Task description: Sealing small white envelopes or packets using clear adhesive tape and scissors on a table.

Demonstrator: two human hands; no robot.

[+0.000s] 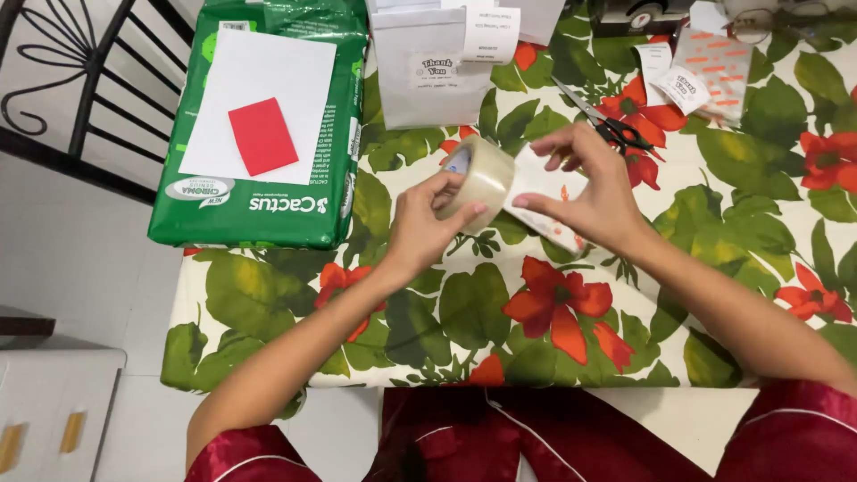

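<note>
My left hand (420, 228) grips a roll of clear packing tape (480, 178) just above the table, fingers curled through and around its ring. My right hand (589, 192) is beside it on the right, thumb and fingertips at the roll's edge. Under that hand lies a small white packet (546, 189) with orange marks, touching the roll. Black-handled scissors (600, 120) lie just beyond my right hand.
A floral tablecloth (536, 312) covers the table. A green wrapped ream of paper (268, 170) at the left carries a white sheet (259, 103) and a red card (262, 136). White paper bags (428, 67) and small packets (705, 67) stand at the back. A black metal chair (80, 80) is at far left.
</note>
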